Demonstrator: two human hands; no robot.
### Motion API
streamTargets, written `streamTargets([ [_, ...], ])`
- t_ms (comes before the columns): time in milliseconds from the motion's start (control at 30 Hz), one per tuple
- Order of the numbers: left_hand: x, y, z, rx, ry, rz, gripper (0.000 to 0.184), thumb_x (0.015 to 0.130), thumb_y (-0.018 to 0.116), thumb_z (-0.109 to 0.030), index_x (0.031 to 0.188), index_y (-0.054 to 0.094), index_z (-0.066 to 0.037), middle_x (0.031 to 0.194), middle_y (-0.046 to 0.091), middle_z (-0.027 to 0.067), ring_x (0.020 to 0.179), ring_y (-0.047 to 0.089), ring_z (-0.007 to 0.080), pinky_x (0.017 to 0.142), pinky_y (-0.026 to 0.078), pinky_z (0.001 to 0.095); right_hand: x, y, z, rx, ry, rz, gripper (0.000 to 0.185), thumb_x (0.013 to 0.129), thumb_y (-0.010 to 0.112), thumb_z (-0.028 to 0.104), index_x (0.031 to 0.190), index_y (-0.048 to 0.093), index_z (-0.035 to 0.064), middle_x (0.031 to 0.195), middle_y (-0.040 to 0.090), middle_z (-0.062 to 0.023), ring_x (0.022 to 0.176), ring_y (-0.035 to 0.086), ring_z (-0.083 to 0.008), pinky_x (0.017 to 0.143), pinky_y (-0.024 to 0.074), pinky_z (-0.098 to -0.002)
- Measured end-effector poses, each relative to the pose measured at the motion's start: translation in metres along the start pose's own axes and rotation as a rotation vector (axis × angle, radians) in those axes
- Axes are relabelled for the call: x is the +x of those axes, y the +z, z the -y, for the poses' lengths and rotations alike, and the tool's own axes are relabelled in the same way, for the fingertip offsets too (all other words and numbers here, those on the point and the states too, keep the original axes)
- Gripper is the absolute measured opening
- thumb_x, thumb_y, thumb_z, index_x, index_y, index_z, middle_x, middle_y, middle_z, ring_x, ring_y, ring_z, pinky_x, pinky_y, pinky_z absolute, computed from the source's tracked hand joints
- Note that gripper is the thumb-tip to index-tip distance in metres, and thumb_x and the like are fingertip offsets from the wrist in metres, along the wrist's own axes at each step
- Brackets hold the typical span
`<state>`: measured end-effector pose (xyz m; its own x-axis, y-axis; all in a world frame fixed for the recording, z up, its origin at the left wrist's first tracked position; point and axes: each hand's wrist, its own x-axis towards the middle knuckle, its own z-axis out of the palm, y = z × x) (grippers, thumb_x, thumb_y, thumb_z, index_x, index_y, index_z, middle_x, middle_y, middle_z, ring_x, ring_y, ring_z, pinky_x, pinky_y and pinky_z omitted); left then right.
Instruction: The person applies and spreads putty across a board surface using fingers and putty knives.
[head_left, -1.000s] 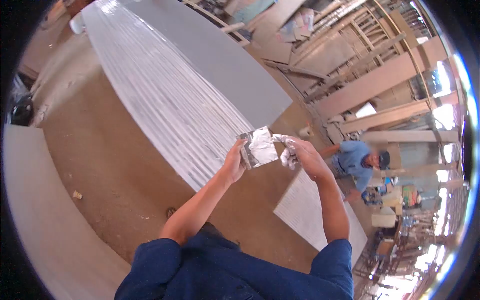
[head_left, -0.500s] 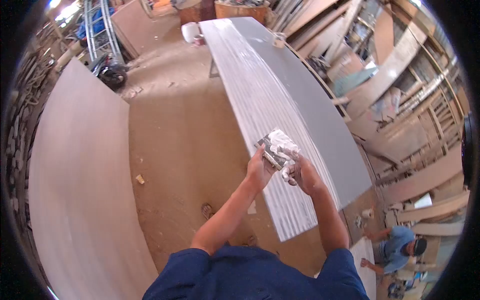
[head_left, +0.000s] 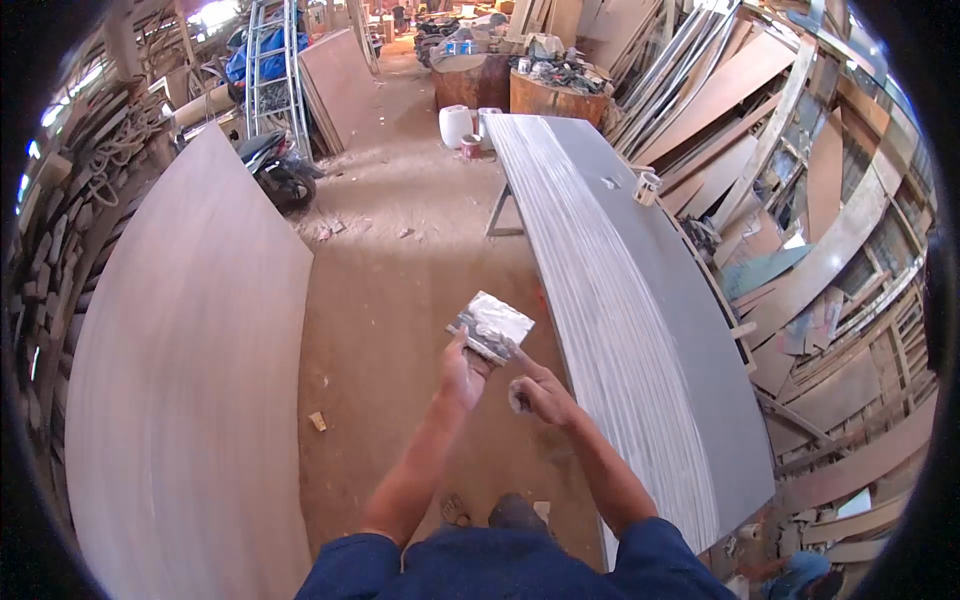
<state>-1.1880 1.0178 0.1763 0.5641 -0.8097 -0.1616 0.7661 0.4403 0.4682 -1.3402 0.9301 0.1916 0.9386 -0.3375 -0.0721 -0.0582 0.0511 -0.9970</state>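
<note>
A small flat board (head_left: 484, 337) bearing white paste (head_left: 500, 314) is gripped in the left hand (head_left: 463, 378), its edge met by the right index finger; whether anything is enclosed by the right hand's (head_left: 546, 396) curled fingers cannot be told. White streaks (head_left: 622, 335) are spread along one side of the long panel (head_left: 705, 385), beside the hands; its other side is left mostly plain grey.

Co-worker (head_left: 802, 577) cut off, btm edge
</note>
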Motion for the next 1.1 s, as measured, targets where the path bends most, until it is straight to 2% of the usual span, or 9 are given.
streamTargets([
  [67,0.026,-0.006,-0.009,0.007,0.039,0.016,0.043,0.101,0.036,-0.032,0.133,0.042,-0.004,0.132,0.052,0.0118,0.117,0.053,0.0258,0.099,0.044,0.0446,0.031,-0.010,-0.008,-0.320,-0.173,0.019,0.063,0.088,0.044,0.012,0.148,0.025,0.0097,0.058,0.054,-0.0084,0.054,0.052,-0.0145,0.056,0.0452,-0.0304],
  [200,0.089,-0.009,-0.028,-0.028,0.085,-0.017,0.043,0.101,0.036,-0.032,0.133,0.041,-0.003,0.134,0.049,0.0130,0.119,0.052,0.0260,0.100,0.043,0.0432,0.093,-0.036,-0.010,-0.487,-0.252,0.019,0.064,0.088,0.042,0.009,0.147,0.022,0.0028,0.060,0.057,-0.0088,0.054,0.055,-0.0167,0.057,0.0459,-0.0308],
  [367,0.211,0.004,-0.057,-0.019,0.090,-0.036,0.042,0.102,0.034,-0.029,0.133,0.042,-0.003,0.134,0.049,0.0134,0.121,0.050,0.0263,0.103,0.042,0.0431,0.194,-0.096,-0.006,-0.641,-0.307,-0.074,0.062,0.086,0.055,0.013,0.144,0.034,0.0098,0.058,0.055,-0.0124,0.049,0.055,-0.0262,0.052,0.0441,-0.0377],
  [600,0.391,0.053,-0.060,-0.021,0.047,-0.051,0.040,0.101,0.033,-0.025,0.132,0.043,-0.002,0.132,0.051,0.0149,0.119,0.051,0.0284,0.102,0.042,0.0446,0.331,-0.214,0.037,-0.843,-0.376,-0.256,0.054,0.083,0.060,0.015,0.135,0.047,0.0088,0.058,0.054,-0.0122,0.048,0.054,-0.0279,0.050,0.0432,-0.0380],
  [700,0.450,0.043,-0.051,-0.061,0.029,-0.006,0.040,0.101,0.034,-0.026,0.132,0.044,-0.002,0.131,0.052,0.0145,0.118,0.052,0.0275,0.102,0.042,0.0443,0.374,-0.259,0.028,-1.005,-0.396,-0.336,0.050,0.085,0.063,0.026,0.132,0.051,0.0179,0.058,0.055,-0.0124,0.052,0.056,-0.0316,0.052,0.0443,-0.0424],
  [767,0.492,0.048,-0.052,-0.070,0.019,0.126,0.040,0.100,0.036,-0.027,0.131,0.045,-0.002,0.129,0.053,0.0138,0.116,0.053,0.0265,0.101,0.042,0.0437,0.405,-0.290,0.029,-0.997,-0.599,-0.368,0.048,0.084,0.064,0.029,0.129,0.053,0.0181,0.058,0.056,-0.0104,0.053,0.058,-0.0309,0.053,0.0448,-0.0431],
  [933,0.593,0.023,-0.071,-0.143,-0.030,0.109,0.041,0.100,0.038,-0.028,0.131,0.045,-0.002,0.130,0.053,0.0139,0.117,0.053,0.0266,0.100,0.043,0.0436,0.456,-0.344,0.032,-1.034,-0.350,-0.389,0.050,0.082,0.066,0.031,0.128,0.054,0.0187,0.063,0.061,-0.0096,0.057,0.061,-0.0299,0.054,0.0475,-0.0405],
  [1000,0.637,0.014,-0.088,-0.180,-0.045,0.140,0.041,0.100,0.038,-0.028,0.131,0.045,-0.003,0.130,0.053,0.0140,0.118,0.052,0.0267,0.100,0.043,0.0437,0.483,-0.368,0.015,-0.967,-0.225,-0.521,0.053,0.080,0.067,0.032,0.130,0.053,0.0199,0.066,0.064,-0.0094,0.058,0.063,-0.0294,0.057,0.0499,-0.0394],
  [1100,0.696,0.018,-0.126,-0.100,-0.035,-0.033,0.041,0.099,0.038,-0.027,0.132,0.045,-0.004,0.133,0.051,0.0143,0.121,0.050,0.0284,0.101,0.043,0.0450,0.532,-0.412,-0.031,-0.865,-0.114,-0.649,0.057,0.079,0.068,0.026,0.133,0.049,0.0197,0.066,0.063,-0.0119,0.059,0.062,-0.0294,0.058,0.0490,-0.0396],
])
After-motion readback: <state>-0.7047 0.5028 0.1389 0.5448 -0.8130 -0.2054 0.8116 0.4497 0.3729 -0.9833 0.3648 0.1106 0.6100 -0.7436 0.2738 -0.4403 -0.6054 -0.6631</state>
